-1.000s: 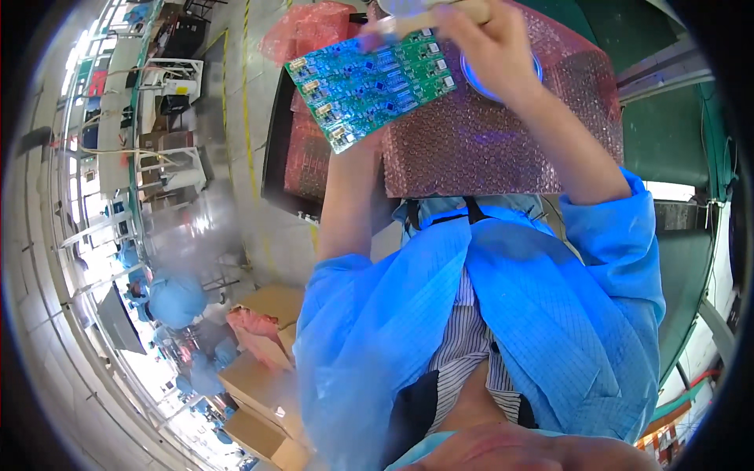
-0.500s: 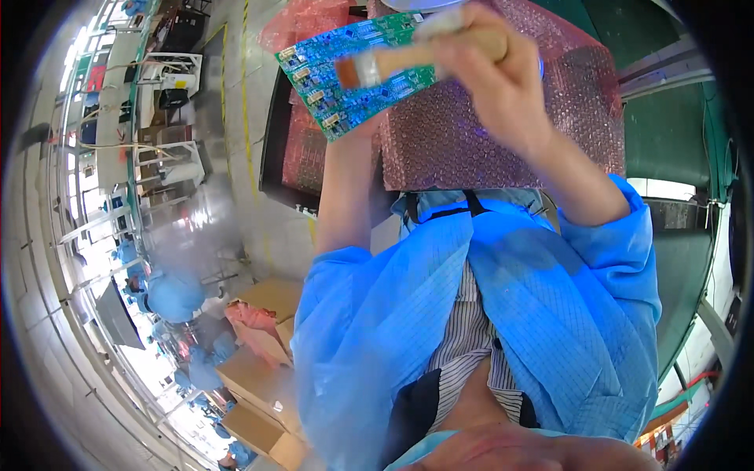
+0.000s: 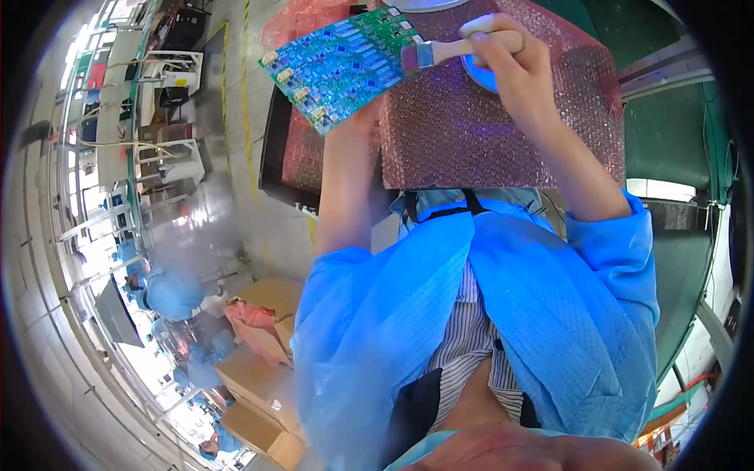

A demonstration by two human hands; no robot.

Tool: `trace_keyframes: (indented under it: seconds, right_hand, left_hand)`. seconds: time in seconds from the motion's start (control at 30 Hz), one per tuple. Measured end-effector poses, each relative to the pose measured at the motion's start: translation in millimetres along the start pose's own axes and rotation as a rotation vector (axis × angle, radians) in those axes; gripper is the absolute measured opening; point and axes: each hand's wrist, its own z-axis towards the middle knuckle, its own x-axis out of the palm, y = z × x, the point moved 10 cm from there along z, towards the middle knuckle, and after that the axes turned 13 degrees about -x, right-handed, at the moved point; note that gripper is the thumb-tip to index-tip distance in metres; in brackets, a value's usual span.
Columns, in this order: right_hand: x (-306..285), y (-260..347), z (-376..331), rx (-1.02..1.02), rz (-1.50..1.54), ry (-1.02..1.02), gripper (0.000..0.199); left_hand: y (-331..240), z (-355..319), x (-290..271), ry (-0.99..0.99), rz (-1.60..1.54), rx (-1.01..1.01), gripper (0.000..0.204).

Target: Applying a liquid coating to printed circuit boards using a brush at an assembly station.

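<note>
brush (image 3: 444,53) in right hand (image 3: 514,67) touches circuit board (image 3: 339,64) edge.

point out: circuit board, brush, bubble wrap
circuit board (image 3: 339,64), head view, middle of its green face
brush (image 3: 444,52), head view, wooden handle near the bristles
bubble wrap (image 3: 471,133), head view, bare pink middle

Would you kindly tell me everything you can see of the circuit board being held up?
The circuit board is a flat green rectangle, its face crowded with small blue and dark parts, with pale connectors along its left edge. It is held tilted above pink bubble wrap. The left hand grips it from below at its lower right edge, mostly hidden behind it. A wooden-handled brush in the right hand has its bristles on the board's right side.
</note>
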Motion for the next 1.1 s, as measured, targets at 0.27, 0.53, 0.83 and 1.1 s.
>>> trace_keyframes:
  seconds: [0.27,0.53,0.83,1.1]
  right_hand:
    - [-24.0,-24.9,5.2,0.031,0.029,-0.068,0.016]
    - [-4.2,-6.9,18.2,0.182,0.153,-0.017,0.006]
    - [-0.6,4.8,29.2,-0.08,0.088,-0.046,0.005]
    - [31.4,21.2,27.6,-0.056,0.246,0.133,0.005]
  left_hand:
    - [11.4,-7.9,23.9,0.093,-0.076,-0.08,0.037]
    - [10.9,-13.8,28.8,0.103,0.079,-0.036,0.042]
    - [16.4,-19.7,24.9,0.19,-0.133,-0.14,0.04]
    - [6.9,-17.5,1.9,0.111,0.026,-0.005,0.042]
